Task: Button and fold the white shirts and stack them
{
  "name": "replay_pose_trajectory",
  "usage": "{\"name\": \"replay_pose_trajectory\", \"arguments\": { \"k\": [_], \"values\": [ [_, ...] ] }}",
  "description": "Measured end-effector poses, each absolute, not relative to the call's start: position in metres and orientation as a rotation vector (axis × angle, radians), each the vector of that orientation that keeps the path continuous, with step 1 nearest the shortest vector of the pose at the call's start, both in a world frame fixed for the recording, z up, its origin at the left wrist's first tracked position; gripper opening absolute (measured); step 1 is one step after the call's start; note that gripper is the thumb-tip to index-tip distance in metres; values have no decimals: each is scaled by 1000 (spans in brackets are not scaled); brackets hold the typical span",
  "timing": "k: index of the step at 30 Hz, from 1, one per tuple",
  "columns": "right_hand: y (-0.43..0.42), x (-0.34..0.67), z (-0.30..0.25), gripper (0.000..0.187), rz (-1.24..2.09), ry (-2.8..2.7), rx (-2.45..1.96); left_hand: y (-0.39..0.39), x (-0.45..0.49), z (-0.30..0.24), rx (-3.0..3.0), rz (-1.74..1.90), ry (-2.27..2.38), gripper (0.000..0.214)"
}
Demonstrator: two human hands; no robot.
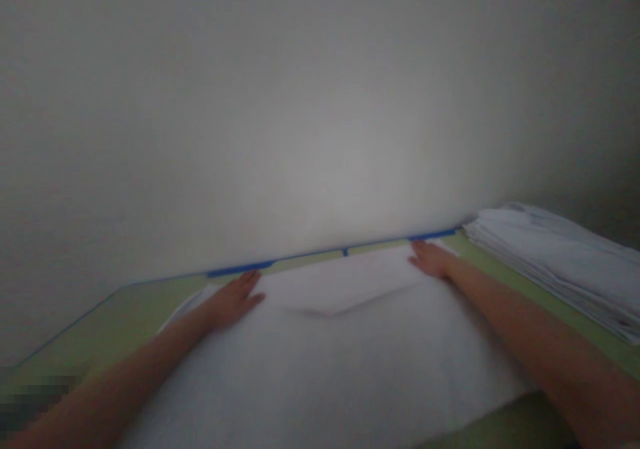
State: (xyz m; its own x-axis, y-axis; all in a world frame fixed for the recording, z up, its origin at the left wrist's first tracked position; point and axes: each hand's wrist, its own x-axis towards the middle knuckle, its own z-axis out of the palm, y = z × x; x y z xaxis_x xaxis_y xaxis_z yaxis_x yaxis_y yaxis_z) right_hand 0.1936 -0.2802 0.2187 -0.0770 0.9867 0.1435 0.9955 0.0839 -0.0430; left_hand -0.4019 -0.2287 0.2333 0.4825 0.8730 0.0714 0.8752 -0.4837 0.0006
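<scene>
A white cloth [320, 362] lies spread over the green tabletop, with a crease running across it near its far edge. My left hand [235, 300] rests flat on the far left part of the cloth, its fingers stretched out and the thumb apart. Over at the far right part, my right hand [429, 259] also lies flat on the cloth with its fingers spread. Both arms reach forward across the cloth. The picture is dim and slightly blurred, so fine detail of the fabric is hard to make out.
A stack of folded white cloths [565, 256] sits on the right side of the green table [125, 322]. Blue edging [245, 268] runs along the table's far side, against a plain pale wall [320, 116].
</scene>
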Motion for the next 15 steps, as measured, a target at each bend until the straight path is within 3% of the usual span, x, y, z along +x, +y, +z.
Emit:
{"name": "replay_pose_trajectory", "arguments": {
  "k": [9,15],
  "values": [
    [-283,189,220,71,-140,-2217,-1995,-223,-439,238,-2688,-8,-1647,77],
    [-330,185,239,67,-259,-2315,-1742,-252,-514,275,-2517,-110,-1743,70]
  ]
}}
